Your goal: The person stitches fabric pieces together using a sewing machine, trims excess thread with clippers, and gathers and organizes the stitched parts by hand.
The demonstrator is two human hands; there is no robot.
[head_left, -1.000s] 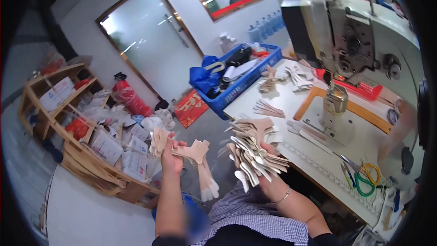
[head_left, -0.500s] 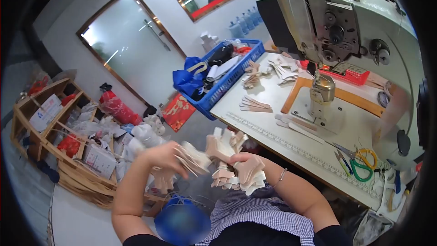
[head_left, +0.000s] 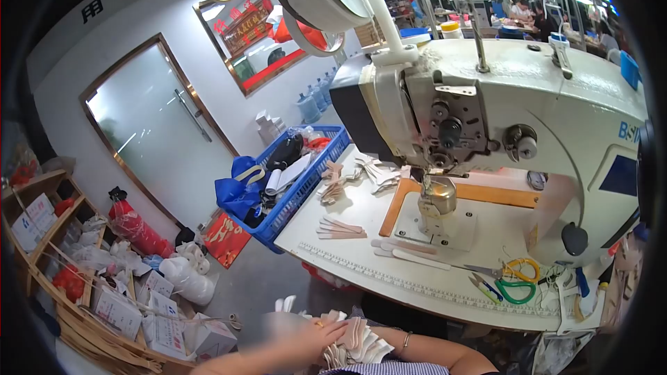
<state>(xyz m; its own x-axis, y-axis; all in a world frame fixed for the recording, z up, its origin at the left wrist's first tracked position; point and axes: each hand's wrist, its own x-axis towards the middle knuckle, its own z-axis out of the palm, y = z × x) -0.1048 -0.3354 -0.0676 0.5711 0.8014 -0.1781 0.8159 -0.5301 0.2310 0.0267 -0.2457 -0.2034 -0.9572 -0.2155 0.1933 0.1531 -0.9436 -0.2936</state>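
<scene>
At the bottom of the head view is a thick fanned bundle of flat beige and white cut pieces (head_left: 361, 344), low against the checked cloth at my waist. My left hand (head_left: 325, 335), partly smeared by motion, lies across the bundle with its fingers bent onto it. My right hand is mostly hidden behind the pieces; the bracelet (head_left: 407, 339) marks its wrist, and it supports the bundle from the right. More such pieces sit on the sewing table in a beige pile (head_left: 332, 184), a white pile (head_left: 377, 171) and a small fan of strips (head_left: 340, 228).
An industrial sewing machine (head_left: 451, 125) stands on the white table (head_left: 326, 250). Near the front edge are a ruler (head_left: 417, 288), green-handled scissors (head_left: 515, 293) and yellow-handled scissors (head_left: 522, 269). A blue crate (head_left: 299, 187) adjoins the table. Left stands a wooden shelf (head_left: 48, 250) with bags and boxes.
The view has tilted up, so the hands sit lower in it. My left hand, earlier apart with its own fanned pieces, has come onto the bundle at my right hand.
</scene>
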